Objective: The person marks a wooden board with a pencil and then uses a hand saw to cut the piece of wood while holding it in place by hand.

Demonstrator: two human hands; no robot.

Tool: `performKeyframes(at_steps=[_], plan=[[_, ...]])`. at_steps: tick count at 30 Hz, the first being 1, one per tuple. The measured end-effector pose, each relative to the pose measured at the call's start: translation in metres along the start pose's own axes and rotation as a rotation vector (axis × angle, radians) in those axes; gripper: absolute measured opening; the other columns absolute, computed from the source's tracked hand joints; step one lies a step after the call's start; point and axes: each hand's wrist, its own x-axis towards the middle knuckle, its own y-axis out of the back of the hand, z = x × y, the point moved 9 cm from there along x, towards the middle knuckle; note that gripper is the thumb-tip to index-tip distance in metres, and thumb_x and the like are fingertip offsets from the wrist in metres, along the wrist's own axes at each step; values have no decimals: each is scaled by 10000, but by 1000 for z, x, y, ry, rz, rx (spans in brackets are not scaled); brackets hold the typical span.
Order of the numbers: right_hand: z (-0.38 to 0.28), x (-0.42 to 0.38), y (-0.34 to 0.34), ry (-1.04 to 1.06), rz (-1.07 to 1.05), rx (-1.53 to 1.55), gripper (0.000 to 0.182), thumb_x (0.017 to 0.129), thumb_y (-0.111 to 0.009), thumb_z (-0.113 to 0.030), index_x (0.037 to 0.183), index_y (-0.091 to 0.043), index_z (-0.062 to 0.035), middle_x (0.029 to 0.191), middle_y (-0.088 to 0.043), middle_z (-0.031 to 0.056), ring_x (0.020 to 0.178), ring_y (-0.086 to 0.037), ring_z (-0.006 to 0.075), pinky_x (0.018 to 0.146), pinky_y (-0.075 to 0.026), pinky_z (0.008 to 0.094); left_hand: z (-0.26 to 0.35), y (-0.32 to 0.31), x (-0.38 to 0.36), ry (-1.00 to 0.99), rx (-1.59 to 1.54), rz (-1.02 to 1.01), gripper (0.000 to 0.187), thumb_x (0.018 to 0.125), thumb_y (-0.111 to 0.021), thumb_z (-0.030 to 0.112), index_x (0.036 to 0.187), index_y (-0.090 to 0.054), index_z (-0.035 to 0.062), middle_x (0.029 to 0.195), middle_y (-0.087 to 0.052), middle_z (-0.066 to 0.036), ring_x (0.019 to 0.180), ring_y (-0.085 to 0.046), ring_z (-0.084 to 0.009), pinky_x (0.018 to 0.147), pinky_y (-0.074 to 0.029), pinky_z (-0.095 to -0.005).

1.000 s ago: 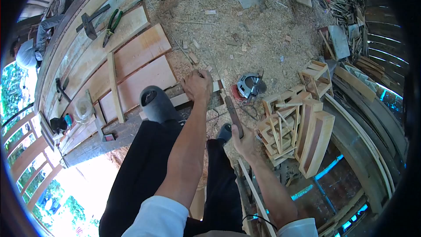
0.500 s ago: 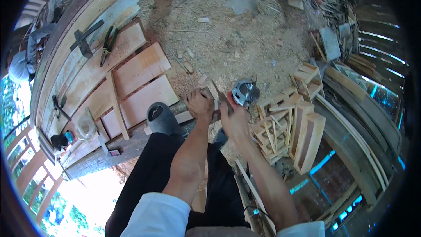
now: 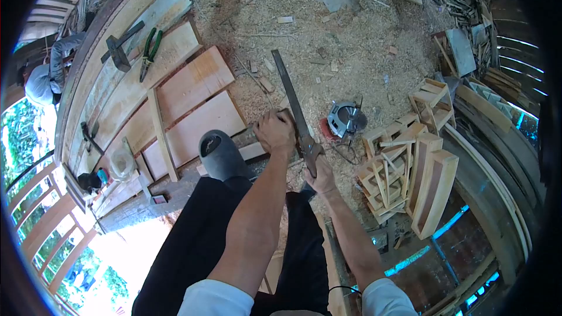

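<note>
A long handsaw [image 3: 290, 95] with a dark blade points up and away from me, slightly to the left. My right hand [image 3: 320, 174] is closed round its handle at the near end. Just left of the saw, my left hand [image 3: 275, 130] has its fingers bent over a piece at the bench edge; what lies beneath them is mostly hidden. A pale wood strip [image 3: 250, 151] sits between my left hand and the grey boot [image 3: 219, 155]. The circular saw [image 3: 345, 119] rests on the sawdust to the right of my hands.
Wooden panels [image 3: 195, 86] lie at left, with a hammer [image 3: 119, 52], green-handled pliers [image 3: 150, 55] and a plastic bag [image 3: 122, 165]. Small wooden frames [image 3: 383, 181] are piled at right. Another person [image 3: 42, 85] is partly visible at far left.
The long tool, blurred before, now shows clearly and extends farther forward. My right hand has moved slightly right and down. The whole view has shifted a little.
</note>
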Motion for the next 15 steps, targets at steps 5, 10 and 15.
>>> performKeyframes(at_steps=[5,10,15], plan=[[0,-4,25,-614,29,277,319,904,-631,-265,831,-575,41,629,-554,134,551,-562,209,501,-443,346,1,3,-1,46,19,-47,323,834,-465,286,912,-712,92,988,-688,-119,990,-604,-281,955,-351,-400],[-72,15,107,-861,165,776,495,971,-511,-438,746,-582,-3,547,-493,-1,484,-468,88,442,-352,283,6,12,-3,61,32,-75,398,837,-431,299,905,-700,13,975,-681,-176,988,-605,-313,963,-356,-415],[-98,0,141,-857,-70,398,467,972,-520,-386,724,-584,5,519,-460,8,479,-428,82,440,-326,302,4,12,-2,23,-13,23,371,832,-447,294,909,-714,48,939,-681,-209,938,-618,-361,938,-388,-436]])
